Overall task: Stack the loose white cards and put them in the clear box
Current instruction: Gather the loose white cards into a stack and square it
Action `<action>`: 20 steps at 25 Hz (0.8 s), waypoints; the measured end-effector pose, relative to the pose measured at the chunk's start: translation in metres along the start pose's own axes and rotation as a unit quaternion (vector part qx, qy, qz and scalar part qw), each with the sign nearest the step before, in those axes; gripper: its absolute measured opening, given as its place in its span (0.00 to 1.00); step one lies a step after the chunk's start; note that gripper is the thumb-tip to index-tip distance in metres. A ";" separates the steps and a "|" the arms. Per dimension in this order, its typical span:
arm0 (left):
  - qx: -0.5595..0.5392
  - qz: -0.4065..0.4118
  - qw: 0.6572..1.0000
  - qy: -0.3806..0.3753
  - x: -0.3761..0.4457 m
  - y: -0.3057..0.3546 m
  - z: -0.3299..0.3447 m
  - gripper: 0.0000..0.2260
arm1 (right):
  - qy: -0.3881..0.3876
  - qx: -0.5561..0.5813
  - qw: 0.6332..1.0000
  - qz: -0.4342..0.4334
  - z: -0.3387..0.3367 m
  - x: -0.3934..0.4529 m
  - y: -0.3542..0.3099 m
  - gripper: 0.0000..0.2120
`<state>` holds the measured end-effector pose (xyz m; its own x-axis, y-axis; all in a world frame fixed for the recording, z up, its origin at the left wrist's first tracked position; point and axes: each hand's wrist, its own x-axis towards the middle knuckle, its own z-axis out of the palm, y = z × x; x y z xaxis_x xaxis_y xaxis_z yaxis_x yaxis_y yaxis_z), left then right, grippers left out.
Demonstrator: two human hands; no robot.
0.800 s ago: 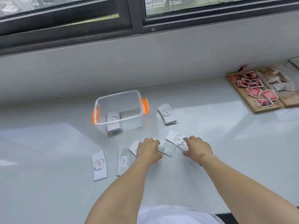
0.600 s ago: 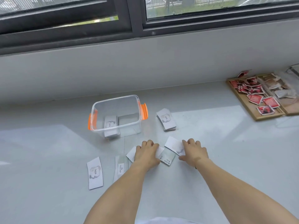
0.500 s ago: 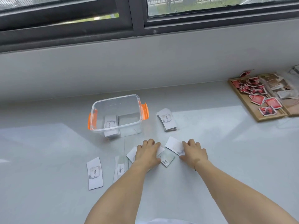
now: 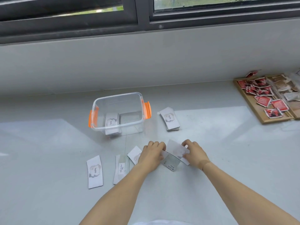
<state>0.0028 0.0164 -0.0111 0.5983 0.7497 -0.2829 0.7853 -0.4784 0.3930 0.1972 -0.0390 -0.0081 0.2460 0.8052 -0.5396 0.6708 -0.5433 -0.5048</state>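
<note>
Lifted since half a second ago: the card (image 4: 176, 149) at my right hand (image 4: 195, 154) now tilts up off the counter (image 4: 211, 184), where before it lay flat.

My right fingers are closed on that card's right edge; my left hand (image 4: 151, 155) lies knuckles-up beside it, fingers curled at its left edge, and I cannot tell whether they pinch anything. A grey card (image 4: 171, 164) lies under the raised one, another white card (image 4: 134, 154) pokes out left of my left hand, then a strip card (image 4: 121, 168) and a "love" card (image 4: 95, 172) further left. Behind sit the box (image 4: 118, 125) with cards inside and a stack (image 4: 169, 118) to its right. A tray (image 4: 259, 114) of red packets is far right.
</note>
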 end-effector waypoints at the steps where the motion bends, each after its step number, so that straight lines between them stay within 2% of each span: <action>1: -0.026 0.006 1.000 0.012 -0.004 -0.001 0.001 0.11 | -0.018 0.027 0.999 -0.014 0.001 -0.004 0.001 0.14; 6: -0.082 -0.003 0.995 0.064 -0.023 -0.001 0.002 0.10 | -0.065 0.089 0.992 -0.065 0.013 -0.028 -0.001 0.11; 10: -0.100 -0.026 0.994 0.046 -0.026 0.006 0.003 0.07 | -0.071 0.114 0.986 -0.096 0.016 -0.039 -0.012 0.04; 12: -0.116 -0.047 0.991 0.043 -0.028 0.011 0.005 0.09 | -0.070 0.031 0.988 -0.131 0.018 -0.043 -0.014 0.07; 14: -0.118 -0.046 0.991 0.044 -0.033 0.016 0.012 0.11 | -0.026 -0.097 0.982 -0.157 0.026 -0.046 -0.014 0.09; 17: -0.083 -0.013 0.994 0.063 -0.041 0.020 0.024 0.09 | 0.065 -0.178 0.962 -0.198 0.041 -0.048 -0.011 0.08; 20: -0.036 0.014 0.994 0.100 -0.044 0.017 0.036 0.08 | 0.129 -0.246 0.934 -0.224 0.052 -0.054 -0.002 0.10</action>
<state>-0.0039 -0.0413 -0.0235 0.5707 0.8157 -0.0944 0.7512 -0.4722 0.4612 0.1463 -0.0937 -0.0137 -0.0195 0.9905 -0.1361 0.9715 -0.0134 -0.2367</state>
